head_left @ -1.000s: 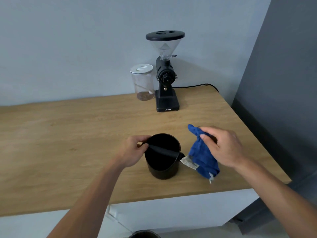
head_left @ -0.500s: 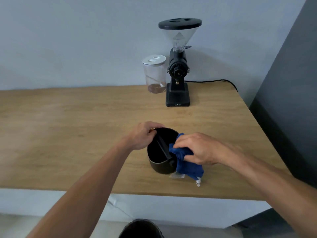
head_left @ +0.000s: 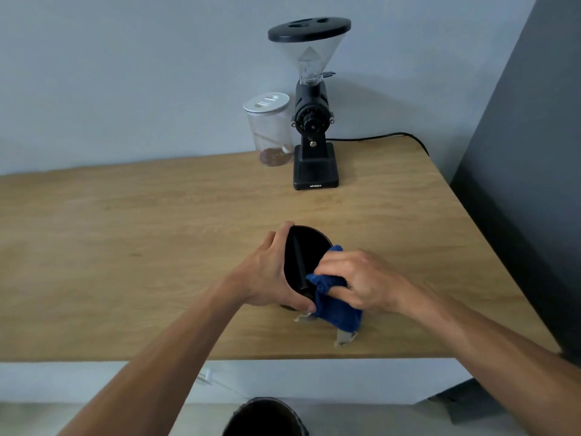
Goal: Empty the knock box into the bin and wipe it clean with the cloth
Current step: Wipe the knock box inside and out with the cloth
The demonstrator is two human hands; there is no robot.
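My left hand point(head_left: 273, 275) holds the black knock box point(head_left: 309, 247) by its side near the front edge of the desk point(head_left: 125, 247). My right hand point(head_left: 358, 283) grips the blue cloth point(head_left: 338, 311) and presses it over the rim into the box. The bin point(head_left: 267, 418) stands on the floor below.

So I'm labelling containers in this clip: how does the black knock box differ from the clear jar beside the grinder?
The knock box is opaque black, with no lid and a bar across its mouth; the clear jar is see-through with a white lid on. The knock box is gripped by the left hand with the blue cloth pushed in by the right hand; the jar stands untouched. The box sits near the front edge, the jar by the wall. Both stand on the wooden counter.
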